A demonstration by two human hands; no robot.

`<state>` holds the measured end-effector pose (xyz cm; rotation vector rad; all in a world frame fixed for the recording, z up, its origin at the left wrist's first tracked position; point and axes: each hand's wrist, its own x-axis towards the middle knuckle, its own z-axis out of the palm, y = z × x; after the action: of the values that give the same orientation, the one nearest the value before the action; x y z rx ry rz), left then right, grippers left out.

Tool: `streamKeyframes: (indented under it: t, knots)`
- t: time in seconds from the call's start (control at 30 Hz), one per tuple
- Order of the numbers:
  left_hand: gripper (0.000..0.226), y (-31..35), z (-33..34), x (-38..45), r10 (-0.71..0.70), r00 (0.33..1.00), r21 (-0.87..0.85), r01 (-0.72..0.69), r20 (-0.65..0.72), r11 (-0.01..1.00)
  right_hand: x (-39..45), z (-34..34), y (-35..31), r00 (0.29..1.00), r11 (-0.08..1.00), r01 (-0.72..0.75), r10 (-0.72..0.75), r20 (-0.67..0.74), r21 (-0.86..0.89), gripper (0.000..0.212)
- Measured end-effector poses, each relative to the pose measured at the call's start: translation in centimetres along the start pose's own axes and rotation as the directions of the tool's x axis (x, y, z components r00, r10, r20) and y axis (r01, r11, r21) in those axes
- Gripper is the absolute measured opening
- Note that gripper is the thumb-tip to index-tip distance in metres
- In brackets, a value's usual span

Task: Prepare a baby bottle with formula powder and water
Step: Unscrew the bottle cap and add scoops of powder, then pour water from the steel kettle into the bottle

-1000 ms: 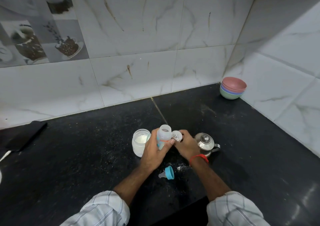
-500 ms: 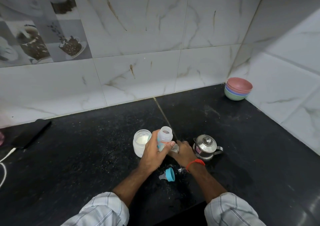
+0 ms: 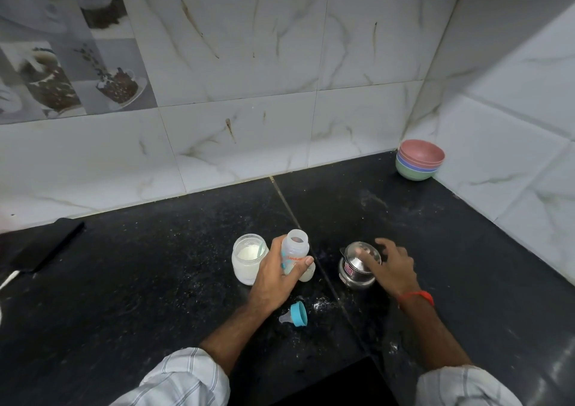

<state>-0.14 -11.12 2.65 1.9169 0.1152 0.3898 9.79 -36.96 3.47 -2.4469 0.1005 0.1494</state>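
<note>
On the black counter point(image 3: 155, 281), your left hand point(image 3: 273, 276) is wrapped round the open baby bottle point(image 3: 295, 254), upright w/ a slight tilt, mouth up, just right of the glass jar point(image 3: 249, 262) holding white powder. Bottle contents can't be made out. Your right hand point(image 3: 389, 268) rests spread on the lid of the small steel pot point(image 3: 357, 268), fingers loosely open, gripping nothing. The blue-ringed nipple point(image 3: 297, 313) lies on its side nearby, tip pointing left.
</note>
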Motion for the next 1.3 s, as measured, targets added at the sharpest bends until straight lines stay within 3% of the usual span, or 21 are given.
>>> streamKeyframes:
  t: [0.07,0.17,0.37,0.53,0.73,0.87,1.13,1.3]
  knots:
    - [0.055,0.0,0.1,0.0,-0.004,1.0,0.003,0.004,0.005,1.0,0.0,0.6,1.7,1.0,0.999,-0.024,0.024,0.003,0.025,0.062]
    - [0.057,0.1,0.3,0.2,-0.015,1.0,0.0,0.015,0.009,1.0,-0.4,1.4,3.0,0.995,0.96,-0.031,0.055,-0.079,0.277,0.059]
    - [0.062,0.2,0.8,0.2,-0.037,0.999,0.009,0.037,0.039,0.999,-0.3,3.6,4.5,0.985,0.773,-0.057,0.146,-0.09,0.632,0.049]
    - [0.062,0.0,0.8,0.2,-0.035,0.999,0.018,0.034,0.041,0.999,0.3,4.5,4.6,0.986,0.64,-0.052,0.155,-0.062,0.767,0.033]
    - [0.064,0.1,0.4,0.0,-0.05,0.998,0.031,0.048,0.045,0.998,0.1,3.0,2.7,0.989,0.596,0.018,0.107,-0.102,0.803,0.037]
    - [0.06,0.4,0.5,0.0,-0.054,0.997,0.026,0.052,0.063,0.998,-0.2,0.6,-0.9,0.986,0.611,0.135,-0.005,-0.167,0.78,0.038]
    - [0.053,0.7,0.4,0.0,-0.046,0.995,0.029,0.044,0.088,0.999,-2.2,-4.4,-8.7,0.938,0.689,0.347,-0.253,-0.237,0.636,0.038]
    - [0.051,1.3,0.1,0.1,-0.025,0.998,0.019,0.025,0.052,1.0,-2.8,-5.7,-11.8,0.894,0.729,0.443,-0.406,-0.191,0.521,0.036]
